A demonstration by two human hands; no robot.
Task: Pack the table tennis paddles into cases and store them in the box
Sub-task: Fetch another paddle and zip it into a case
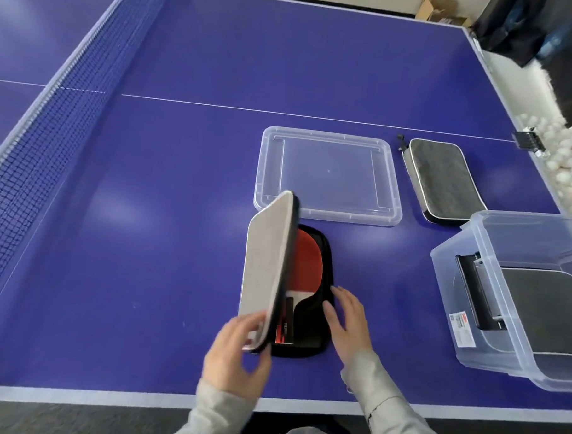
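A paddle with red rubber (308,260) lies inside an open black case (323,341) near the table's front edge. The case's grey flap (265,265) stands raised on its left side. My left hand (236,352) grips the flap's near corner. Fingers straight, my right hand (349,321) rests against the case's right rim. A second, zipped grey case (443,179) lies farther right. The clear box (513,240) at the right edge has a dark case (543,306) in it.
The box's clear lid (329,174) lies flat behind the open case. A net (53,121) crosses the blue table on the left. Several white balls (569,163) sit in a holder past the right edge. A cardboard carton (434,10) stands at the back.
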